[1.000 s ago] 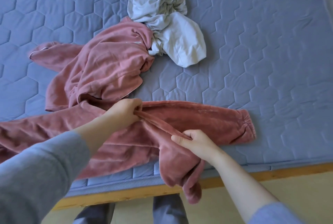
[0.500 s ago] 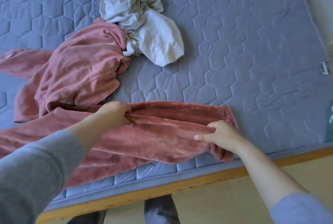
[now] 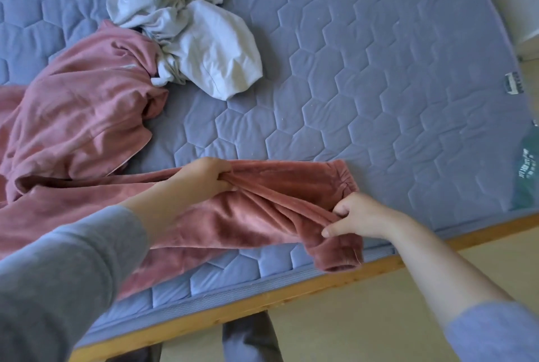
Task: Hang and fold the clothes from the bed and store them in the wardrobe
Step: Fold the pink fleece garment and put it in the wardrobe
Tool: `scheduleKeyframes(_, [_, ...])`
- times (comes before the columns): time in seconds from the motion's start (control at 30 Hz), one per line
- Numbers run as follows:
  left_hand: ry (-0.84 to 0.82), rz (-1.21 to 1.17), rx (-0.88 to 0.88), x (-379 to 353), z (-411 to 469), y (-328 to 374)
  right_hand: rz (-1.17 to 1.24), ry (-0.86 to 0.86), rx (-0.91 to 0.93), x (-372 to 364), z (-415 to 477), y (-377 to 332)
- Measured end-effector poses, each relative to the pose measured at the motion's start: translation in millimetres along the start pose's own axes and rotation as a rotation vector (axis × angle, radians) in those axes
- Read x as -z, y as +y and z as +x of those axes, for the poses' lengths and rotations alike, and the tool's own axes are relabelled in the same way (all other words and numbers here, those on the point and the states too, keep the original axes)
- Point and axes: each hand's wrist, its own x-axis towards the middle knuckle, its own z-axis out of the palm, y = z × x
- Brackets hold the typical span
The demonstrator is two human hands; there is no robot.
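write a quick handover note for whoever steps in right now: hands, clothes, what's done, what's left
The left hand grips the pink trousers mid-leg; the right hand pinches them near the cuffs, by the mattress edge.
The pink sweatshirt lies crumpled to the left, with the pale grey garment bunched beyond it and touching it.
Done: trousers stretched out lengthwise, legs roughly together.
Left: fold the trousers, hang or fold the other two pieces, store everything. No wardrobe in view.
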Motion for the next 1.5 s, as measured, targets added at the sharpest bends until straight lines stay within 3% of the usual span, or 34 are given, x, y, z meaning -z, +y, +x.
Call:
scheduleKeyframes(0.17, [-0.062, 0.074, 0.103, -12.5, 16.3, 8.6, 0.166, 0.437, 0.062, -1.1, 15.3, 19.7])
scheduleKeyframes(0.33, [-0.063, 0.232, 0.071, -22.9, 37.1, 22.2, 0.189, 0.589, -0.103, -24.6, 43.6, 33.7])
scheduleKeyframes(0.47, [-0.074, 0.283, 0.111, -30.8, 54.2, 32.3, 0.304, 0.841, -0.154, -42.4, 38.7, 36.5])
scheduleKeyframes(0.63, [-0.093, 0.187, 0.057, -42.0, 67.2, 51.8, 0.250, 0.731, -0.104, -65.1, 27.8, 43.0])
scheduleKeyframes(0.9, [-0.105, 0.175, 0.060, -45.9, 78.3, 69.7, 0.164, 1.002, 0.017, -52.1, 36.2, 39.8])
scheduleKeyframes(1.03, [-0.096, 0.228, 0.050, -49.2, 81.2, 73.2, 0.152, 0.845, 0.027, -61.3, 37.8, 39.3])
scheduleKeyframes(1.17, [0.007, 0.219, 0.099, -55.0, 85.2, 71.9, 0.214, 1.014, -0.026, -47.0, 53.6, 44.5])
scheduleKeyframes(1.27, [0.059, 0.231, 0.136, -58.2, 90.3, 69.2, 0.274, 0.878, -0.066, -33.8, 72.2, 45.5])
scheduleKeyframes(1.37, [0.097, 0.246, 0.157, -63.7, 95.2, 68.7, 0.172, 0.741, -0.112, -27.0, 85.9, 50.2])
scheduleKeyframes(1.5, [0.172, 0.299, 0.194, -71.0, 99.8, 66.3, 0.095, 0.870, 0.013, -16.1, 86.0, 51.8])
